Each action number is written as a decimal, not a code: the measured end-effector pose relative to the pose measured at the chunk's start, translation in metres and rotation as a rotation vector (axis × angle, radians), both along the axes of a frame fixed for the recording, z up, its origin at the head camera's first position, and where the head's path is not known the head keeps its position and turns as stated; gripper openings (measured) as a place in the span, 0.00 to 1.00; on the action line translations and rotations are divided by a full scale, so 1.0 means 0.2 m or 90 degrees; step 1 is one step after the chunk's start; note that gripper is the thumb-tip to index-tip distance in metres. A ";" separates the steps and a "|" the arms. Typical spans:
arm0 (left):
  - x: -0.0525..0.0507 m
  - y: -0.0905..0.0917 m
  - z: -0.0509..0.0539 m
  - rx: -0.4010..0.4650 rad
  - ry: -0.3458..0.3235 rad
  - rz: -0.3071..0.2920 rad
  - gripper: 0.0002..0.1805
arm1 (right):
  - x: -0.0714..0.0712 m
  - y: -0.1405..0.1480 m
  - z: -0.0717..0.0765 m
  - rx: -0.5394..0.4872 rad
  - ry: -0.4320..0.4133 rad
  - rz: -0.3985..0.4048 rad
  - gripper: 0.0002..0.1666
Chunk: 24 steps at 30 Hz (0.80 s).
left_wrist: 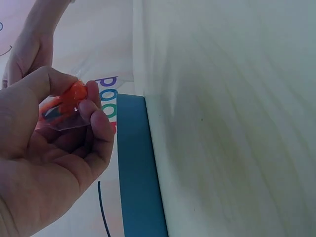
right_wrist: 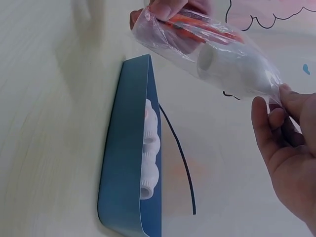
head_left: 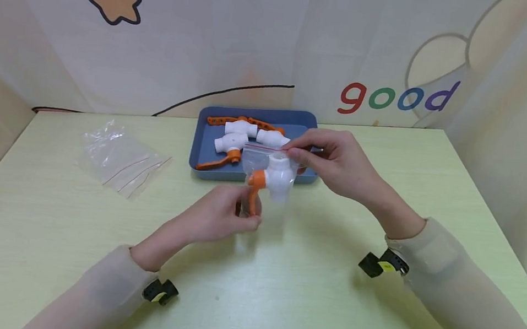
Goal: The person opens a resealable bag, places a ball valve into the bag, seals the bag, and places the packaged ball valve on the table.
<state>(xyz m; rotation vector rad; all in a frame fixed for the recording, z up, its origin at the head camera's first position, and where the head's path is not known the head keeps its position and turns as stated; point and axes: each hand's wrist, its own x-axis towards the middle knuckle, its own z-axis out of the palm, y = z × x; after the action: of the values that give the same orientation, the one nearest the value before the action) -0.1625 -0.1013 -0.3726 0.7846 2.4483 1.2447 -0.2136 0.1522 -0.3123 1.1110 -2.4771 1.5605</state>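
A white ball valve (head_left: pixel 281 177) with an orange lever handle sits inside a clear zip bag (right_wrist: pixel 190 44), held up above the table in front of the tray. My left hand (head_left: pixel 224 214) pinches the orange handle (left_wrist: pixel 74 96) through the plastic, at the bag's lower left. The bag's top edge, with its red zip line, is between the thumb and fingers of my right hand (head_left: pixel 338 163). In the right wrist view the valve's white body (right_wrist: pixel 232 69) shows through the film, between both hands.
Behind the bag, a blue tray (head_left: pixel 200 145) holds several more white valves (head_left: pixel 231 142) with orange handles. Several flat clear zip bags (head_left: pixel 119 159) lie on the table (head_left: pixel 61 221) at the left. A printed cloth (head_left: pixel 240 33) hangs behind the table.
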 end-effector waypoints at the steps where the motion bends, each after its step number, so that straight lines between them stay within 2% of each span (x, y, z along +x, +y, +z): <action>1: 0.00 0.00 0.00 0.000 -0.005 0.004 0.03 | 0.00 0.00 0.00 0.006 -0.005 -0.001 0.09; 8: 0.00 -0.01 0.02 0.012 -0.034 0.030 0.08 | -0.02 0.01 -0.01 0.016 -0.016 0.001 0.09; 16: -0.01 -0.04 0.05 -0.032 -0.061 0.073 0.18 | -0.02 0.02 0.00 0.048 -0.015 0.022 0.10; 20: -0.02 -0.05 0.04 -0.028 -0.043 0.057 0.16 | -0.02 0.01 -0.01 0.054 -0.002 0.021 0.09; 24: -0.02 -0.05 0.03 -0.015 -0.037 0.030 0.14 | -0.02 -0.01 -0.02 0.058 0.062 0.042 0.08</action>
<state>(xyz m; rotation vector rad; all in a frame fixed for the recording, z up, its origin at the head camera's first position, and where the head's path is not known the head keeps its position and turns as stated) -0.1661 -0.1114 -0.3662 0.6791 2.4433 1.2342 -0.2171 0.1509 -0.3160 1.2609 -2.4940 1.3849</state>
